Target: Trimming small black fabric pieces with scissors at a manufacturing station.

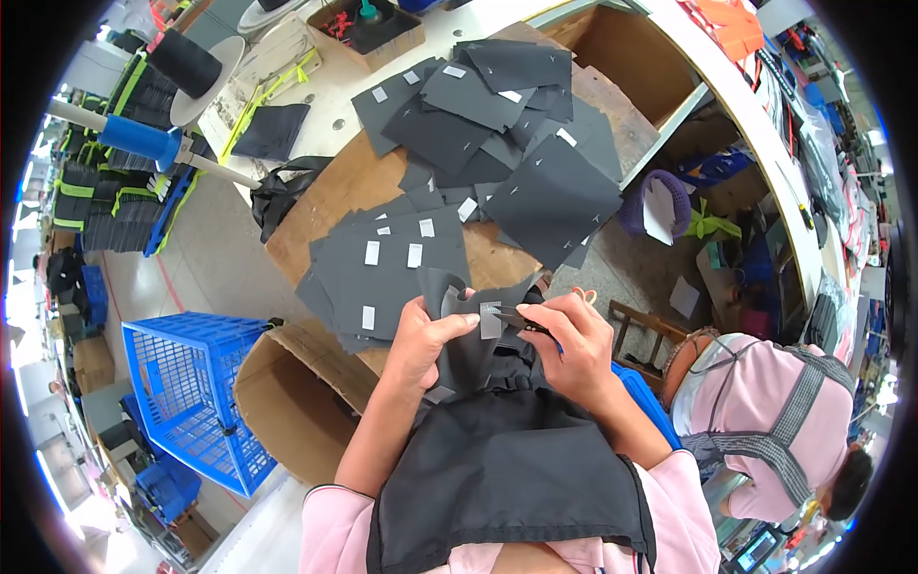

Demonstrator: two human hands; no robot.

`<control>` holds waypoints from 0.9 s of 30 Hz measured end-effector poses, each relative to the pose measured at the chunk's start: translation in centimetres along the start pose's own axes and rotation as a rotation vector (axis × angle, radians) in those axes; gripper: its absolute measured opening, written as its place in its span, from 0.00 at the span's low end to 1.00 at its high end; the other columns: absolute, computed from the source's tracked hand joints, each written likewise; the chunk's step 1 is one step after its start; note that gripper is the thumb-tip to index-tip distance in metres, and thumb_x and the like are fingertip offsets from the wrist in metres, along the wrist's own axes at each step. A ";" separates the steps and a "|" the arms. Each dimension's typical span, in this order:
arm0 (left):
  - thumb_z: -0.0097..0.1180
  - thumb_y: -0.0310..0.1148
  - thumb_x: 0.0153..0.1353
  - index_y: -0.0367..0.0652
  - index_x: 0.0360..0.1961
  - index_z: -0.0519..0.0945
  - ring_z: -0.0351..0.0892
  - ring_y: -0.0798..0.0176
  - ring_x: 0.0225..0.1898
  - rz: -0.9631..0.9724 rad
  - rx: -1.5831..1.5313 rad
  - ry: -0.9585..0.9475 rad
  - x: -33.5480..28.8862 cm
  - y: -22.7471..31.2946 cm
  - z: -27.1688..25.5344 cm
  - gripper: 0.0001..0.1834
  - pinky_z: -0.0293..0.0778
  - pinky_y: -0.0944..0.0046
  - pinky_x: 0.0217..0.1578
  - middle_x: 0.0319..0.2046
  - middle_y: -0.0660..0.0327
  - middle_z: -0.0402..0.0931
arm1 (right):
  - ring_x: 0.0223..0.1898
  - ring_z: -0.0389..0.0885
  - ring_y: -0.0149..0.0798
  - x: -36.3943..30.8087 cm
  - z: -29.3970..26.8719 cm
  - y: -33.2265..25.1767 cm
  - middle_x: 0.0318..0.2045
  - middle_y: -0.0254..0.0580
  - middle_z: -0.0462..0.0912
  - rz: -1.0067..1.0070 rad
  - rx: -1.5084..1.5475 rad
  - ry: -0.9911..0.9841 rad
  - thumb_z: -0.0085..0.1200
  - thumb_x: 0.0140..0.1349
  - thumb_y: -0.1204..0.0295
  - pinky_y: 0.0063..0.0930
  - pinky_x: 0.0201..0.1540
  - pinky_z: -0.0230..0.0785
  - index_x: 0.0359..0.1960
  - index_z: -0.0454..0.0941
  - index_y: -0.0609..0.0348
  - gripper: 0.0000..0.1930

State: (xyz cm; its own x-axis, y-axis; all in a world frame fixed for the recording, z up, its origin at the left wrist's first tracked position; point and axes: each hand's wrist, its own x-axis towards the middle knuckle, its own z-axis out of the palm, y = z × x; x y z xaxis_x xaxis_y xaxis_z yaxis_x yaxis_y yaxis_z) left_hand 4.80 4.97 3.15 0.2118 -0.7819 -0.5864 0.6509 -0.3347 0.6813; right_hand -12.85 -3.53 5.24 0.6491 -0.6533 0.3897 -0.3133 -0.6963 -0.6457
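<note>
My left hand (417, 346) pinches a dark grey fabric piece (463, 346) between thumb and fingers, just above my lap. A pale, shiny rectangular patch (491, 327) sits on that piece, beside my left thumb. My right hand (576, 346) is closed around small black thread snips (516, 318), whose tips touch or nearly touch the top of the patch. An orange-pink loop (586, 296) shows by the right fingers; what it belongs to is unclear. Beyond my hands lie loose stacks of similar grey pieces (550, 206), (335, 268) many with white patches.
The stacks rest on a wooden board (304, 232). A cardboard box (277, 402) and a blue plastic crate (182, 330) stand at my left. A black thread cone (185, 63) is at the far left. Another person (775, 411) bends over at my right.
</note>
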 end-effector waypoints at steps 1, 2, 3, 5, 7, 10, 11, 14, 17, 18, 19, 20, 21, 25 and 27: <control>0.59 0.22 0.46 0.36 0.38 0.76 0.75 0.70 0.34 0.011 0.015 0.007 0.0 0.1 0.2 0.15 0.70 0.68 0.41 0.32 0.62 0.77 | 0.24 0.75 0.41 0.2 0.1 0.1 0.26 0.39 0.76 0.001 0.000 -0.004 0.63 0.41 0.79 0.30 0.27 0.66 0.36 0.79 0.58 0.16; 0.59 0.22 0.46 0.37 0.38 0.76 0.75 0.70 0.34 0.022 0.030 0.014 0.0 0.3 0.3 0.15 0.70 0.68 0.41 0.32 0.62 0.77 | 0.24 0.75 0.41 0.4 0.2 0.3 0.25 0.39 0.76 -0.014 -0.001 -0.033 0.63 0.41 0.79 0.30 0.27 0.66 0.36 0.79 0.57 0.16; 0.59 0.22 0.46 0.37 0.38 0.76 0.75 0.70 0.34 0.021 0.027 0.015 -0.1 0.5 0.4 0.15 0.70 0.68 0.41 0.32 0.62 0.77 | 0.24 0.75 0.40 0.6 0.2 0.5 0.24 0.38 0.76 -0.029 -0.003 -0.063 0.63 0.41 0.78 0.30 0.28 0.66 0.35 0.79 0.57 0.15; 0.60 0.22 0.46 0.37 0.40 0.76 0.74 0.70 0.36 0.039 0.102 -0.016 -0.1 0.9 0.6 0.16 0.68 0.68 0.43 0.35 0.62 0.76 | 0.24 0.75 0.40 1.2 -0.1 0.6 0.24 0.38 0.76 -0.049 -0.024 -0.100 0.63 0.41 0.78 0.30 0.28 0.66 0.35 0.79 0.57 0.15; 0.60 0.22 0.45 0.38 0.41 0.77 0.73 0.69 0.38 0.065 0.154 -0.017 -0.1 0.9 0.4 0.18 0.67 0.68 0.44 0.37 0.62 0.75 | 0.24 0.75 0.40 1.6 -0.3 0.5 0.24 0.37 0.76 -0.071 -0.044 -0.136 0.63 0.41 0.78 0.30 0.28 0.66 0.34 0.79 0.57 0.15; 0.62 0.23 0.43 0.39 0.43 0.77 0.72 0.67 0.41 0.081 0.200 -0.011 -0.4 1.4 0.3 0.21 0.66 0.67 0.45 0.39 0.62 0.73 | 0.26 0.75 0.37 2.2 -1.1 0.7 0.25 0.36 0.77 -0.086 -0.075 -0.206 0.63 0.41 0.78 0.27 0.30 0.65 0.33 0.79 0.57 0.14; 0.63 0.24 0.41 0.40 0.43 0.77 0.71 0.66 0.42 0.066 0.192 0.003 -0.7 1.7 0.2 0.23 0.66 0.66 0.46 0.39 0.62 0.72 | 0.27 0.75 0.36 2.2 -1.7 0.8 0.24 0.35 0.76 -0.008 0.167 -0.319 0.64 0.41 0.78 0.26 0.31 0.65 0.33 0.79 0.57 0.14; 0.65 0.24 0.40 0.42 0.43 0.77 0.72 0.65 0.41 0.150 0.133 0.049 -0.8 3.0 -1.5 0.24 0.67 0.65 0.45 0.38 0.64 0.73 | 0.30 0.74 0.30 3.0 -3.2 2.2 0.26 0.32 0.75 0.037 0.601 -0.481 0.62 0.44 0.80 0.22 0.37 0.65 0.35 0.78 0.59 0.13; 0.65 0.22 0.43 0.42 0.49 0.73 0.74 0.66 0.37 0.280 0.225 0.265 2.7 3.8 -5.1 0.28 0.70 0.67 0.43 0.38 0.63 0.74 | 0.32 0.72 0.22 2.7 -1.3 5.5 0.30 0.30 0.71 0.724 0.820 -0.123 0.55 0.51 0.80 0.16 0.34 0.66 0.41 0.73 0.62 0.14; 0.64 0.22 0.44 0.41 0.56 0.66 0.74 0.61 0.44 0.299 0.343 0.340 4.4 3.0 -7.8 0.35 0.69 0.63 0.47 0.43 0.58 0.74 | 0.26 0.69 0.21 2.5 0.3 8.3 0.24 0.28 0.67 0.670 0.649 -0.010 0.58 0.49 0.80 0.15 0.27 0.66 0.42 0.72 0.61 0.16; 0.64 0.23 0.45 0.42 0.59 0.63 0.70 0.57 0.51 0.367 0.596 0.501 5.8 1.9 -9.9 0.37 0.66 0.59 0.51 0.49 0.53 0.69 | 0.25 0.65 0.21 2.4 0.6 10.0 0.22 0.26 0.65 0.876 0.702 0.072 0.58 0.51 0.78 0.16 0.27 0.63 0.41 0.73 0.61 0.14; 0.63 0.24 0.46 0.42 0.61 0.60 0.66 0.53 0.57 0.432 0.853 0.653 6.9 1.1 -10.6 0.40 0.63 0.55 0.55 0.56 0.49 0.64 | 0.24 0.63 0.22 1.2 1.5 13.5 0.21 0.26 0.65 0.836 0.559 0.160 0.58 0.52 0.76 0.17 0.27 0.61 0.40 0.74 0.59 0.13; 0.63 0.24 0.46 0.42 0.61 0.60 0.66 0.53 0.57 0.432 0.856 0.642 7.1 0.8 -10.4 0.40 0.63 0.55 0.55 0.56 0.49 0.64 | 0.24 0.63 0.22 0.5 1.8 15.8 0.22 0.26 0.65 0.857 0.396 0.203 0.59 0.52 0.73 0.18 0.27 0.60 0.40 0.74 0.58 0.13; 0.62 0.24 0.45 0.43 0.62 0.58 0.48 0.44 0.66 0.576 1.339 0.948 6.2 -0.7 -9.4 0.41 0.51 0.47 0.61 0.65 0.46 0.47 | 0.24 0.64 0.22 -1.1 4.0 20.2 0.22 0.27 0.67 0.938 0.194 0.413 0.61 0.54 0.67 0.18 0.26 0.59 0.38 0.72 0.59 0.15; 0.60 0.23 0.44 0.43 0.62 0.59 0.47 0.42 0.66 0.794 1.367 0.880 5.9 -2.0 -8.4 0.41 0.48 0.46 0.61 0.64 0.46 0.48 | 0.23 0.65 0.23 -0.9 4.6 21.0 0.23 0.28 0.68 1.008 0.312 0.443 0.61 0.54 0.66 0.18 0.25 0.59 0.37 0.72 0.60 0.15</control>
State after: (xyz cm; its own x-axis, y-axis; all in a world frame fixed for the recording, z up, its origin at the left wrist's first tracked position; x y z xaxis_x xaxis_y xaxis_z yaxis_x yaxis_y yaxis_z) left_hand 10.92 5.43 -5.33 0.7186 -0.6287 0.2973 -0.6849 -0.5656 0.4593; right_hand -16.88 -16.24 -11.69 -0.1204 -0.9630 -0.2411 -0.3267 0.2678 -0.9064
